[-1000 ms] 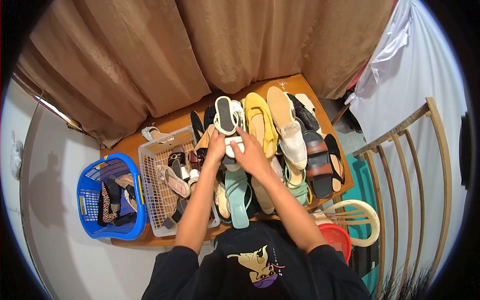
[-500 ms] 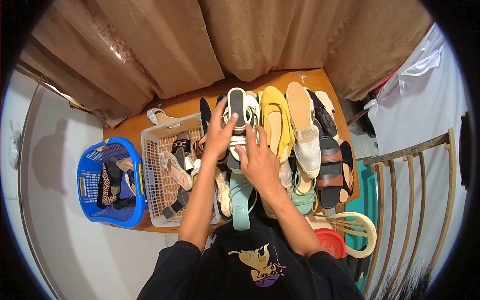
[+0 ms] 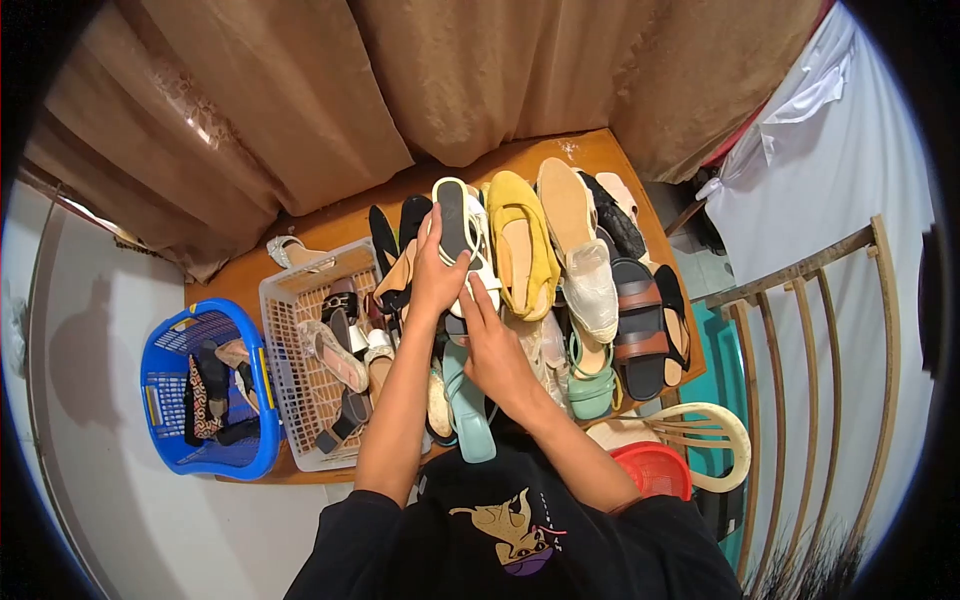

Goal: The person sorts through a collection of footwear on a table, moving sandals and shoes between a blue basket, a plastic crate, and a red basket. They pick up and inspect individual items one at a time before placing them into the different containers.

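White-edged sandal point(image 3: 455, 222): dark insole up, just left of the yellow flat point(image 3: 520, 240), lined up lengthwise with it, probably so both fit side by side.
Left hand point(image 3: 437, 280): left of the yellow flat; my thumb lies over the insole, fingers along the outer edge, likely to steady it. Can't tell if my grip is closed.
Right hand point(image 3: 497, 350): my side of the yellow flat; index and middle fingers reach the sandal's near end, likely to guide it. Undersides hidden, can't tell if they pinch.
Mint sandal point(image 3: 470, 410): nearer me than the yellow flat, slightly left, partly under my wrists.
Two-strap slide point(image 3: 640, 330): right of the yellow flat, lengthwise too, likely to save table point(image 3: 345, 222) width.
White lattice basket point(image 3: 275, 345): left of the yellow flat, loose shoes inside.
Blue basket point(image 3: 268, 410): farther left of the yellow flat, more footwear piled in.
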`<act>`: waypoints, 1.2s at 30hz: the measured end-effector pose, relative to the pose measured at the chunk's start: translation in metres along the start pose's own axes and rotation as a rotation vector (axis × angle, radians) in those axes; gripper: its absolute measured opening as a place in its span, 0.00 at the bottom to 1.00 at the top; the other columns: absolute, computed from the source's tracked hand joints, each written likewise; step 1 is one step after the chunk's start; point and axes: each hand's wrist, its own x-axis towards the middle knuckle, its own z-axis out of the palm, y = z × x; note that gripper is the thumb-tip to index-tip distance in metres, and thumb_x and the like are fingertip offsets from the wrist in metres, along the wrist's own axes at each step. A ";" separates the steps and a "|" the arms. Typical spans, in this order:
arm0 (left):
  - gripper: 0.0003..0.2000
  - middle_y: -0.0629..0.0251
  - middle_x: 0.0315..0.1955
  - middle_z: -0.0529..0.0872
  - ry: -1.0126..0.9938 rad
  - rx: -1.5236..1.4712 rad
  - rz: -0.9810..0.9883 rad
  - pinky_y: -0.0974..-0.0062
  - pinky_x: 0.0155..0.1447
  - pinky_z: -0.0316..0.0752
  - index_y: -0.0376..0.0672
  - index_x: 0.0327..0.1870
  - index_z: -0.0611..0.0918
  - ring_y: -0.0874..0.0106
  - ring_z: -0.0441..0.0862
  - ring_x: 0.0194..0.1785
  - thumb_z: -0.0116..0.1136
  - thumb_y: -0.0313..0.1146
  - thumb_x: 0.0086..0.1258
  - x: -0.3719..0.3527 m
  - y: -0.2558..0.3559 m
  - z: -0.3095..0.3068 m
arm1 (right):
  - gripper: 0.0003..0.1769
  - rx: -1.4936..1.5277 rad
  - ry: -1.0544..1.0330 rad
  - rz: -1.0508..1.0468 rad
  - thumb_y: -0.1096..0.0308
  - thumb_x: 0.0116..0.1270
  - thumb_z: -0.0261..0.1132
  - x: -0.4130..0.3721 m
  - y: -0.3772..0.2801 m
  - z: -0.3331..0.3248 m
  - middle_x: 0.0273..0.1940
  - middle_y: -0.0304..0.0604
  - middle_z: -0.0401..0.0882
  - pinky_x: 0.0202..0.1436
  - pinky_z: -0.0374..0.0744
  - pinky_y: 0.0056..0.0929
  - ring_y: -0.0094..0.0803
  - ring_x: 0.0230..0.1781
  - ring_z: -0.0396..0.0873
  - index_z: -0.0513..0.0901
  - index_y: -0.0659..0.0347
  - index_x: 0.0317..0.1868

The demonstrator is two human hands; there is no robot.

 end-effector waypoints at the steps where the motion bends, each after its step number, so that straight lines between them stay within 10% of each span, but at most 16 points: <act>1: 0.43 0.44 0.74 0.66 -0.002 0.071 -0.016 0.65 0.77 0.62 0.38 0.80 0.59 0.53 0.67 0.76 0.64 0.25 0.62 -0.001 0.004 0.001 | 0.47 -0.004 0.052 -0.051 0.90 0.49 0.62 -0.001 0.003 0.002 0.77 0.67 0.53 0.50 0.82 0.51 0.64 0.49 0.80 0.60 0.74 0.74; 10: 0.39 0.44 0.77 0.60 0.089 0.386 0.001 0.61 0.76 0.63 0.41 0.79 0.63 0.48 0.66 0.75 0.65 0.33 0.65 -0.015 0.008 -0.001 | 0.44 -0.014 0.096 -0.095 0.84 0.59 0.64 -0.010 0.007 0.011 0.79 0.61 0.51 0.46 0.83 0.55 0.68 0.50 0.81 0.60 0.64 0.76; 16: 0.28 0.45 0.74 0.68 0.274 -0.362 -0.086 0.62 0.75 0.65 0.35 0.71 0.73 0.52 0.70 0.74 0.62 0.34 0.72 -0.031 0.000 -0.005 | 0.43 -0.088 0.111 -0.098 0.77 0.61 0.70 -0.013 -0.001 0.004 0.80 0.57 0.51 0.55 0.83 0.50 0.62 0.58 0.79 0.62 0.63 0.76; 22: 0.29 0.44 0.76 0.66 0.195 -0.054 0.002 0.64 0.79 0.58 0.34 0.72 0.72 0.52 0.63 0.79 0.62 0.35 0.72 -0.055 0.014 -0.018 | 0.40 -0.004 0.171 -0.146 0.76 0.61 0.70 -0.043 -0.016 0.000 0.80 0.57 0.51 0.62 0.79 0.50 0.64 0.66 0.72 0.66 0.62 0.74; 34: 0.16 0.52 0.66 0.74 0.399 -0.216 0.009 0.66 0.69 0.71 0.35 0.61 0.79 0.62 0.75 0.67 0.59 0.30 0.75 -0.208 0.018 -0.037 | 0.18 0.082 0.038 -0.236 0.61 0.71 0.67 -0.135 0.060 0.090 0.46 0.62 0.81 0.52 0.77 0.51 0.61 0.51 0.76 0.75 0.69 0.49; 36: 0.16 0.54 0.64 0.75 0.329 -0.308 -0.106 0.68 0.67 0.73 0.35 0.61 0.79 0.65 0.76 0.65 0.58 0.30 0.76 -0.251 0.002 -0.035 | 0.17 0.243 -0.189 0.007 0.62 0.74 0.64 -0.135 0.060 0.082 0.42 0.65 0.79 0.50 0.75 0.53 0.65 0.47 0.76 0.72 0.69 0.49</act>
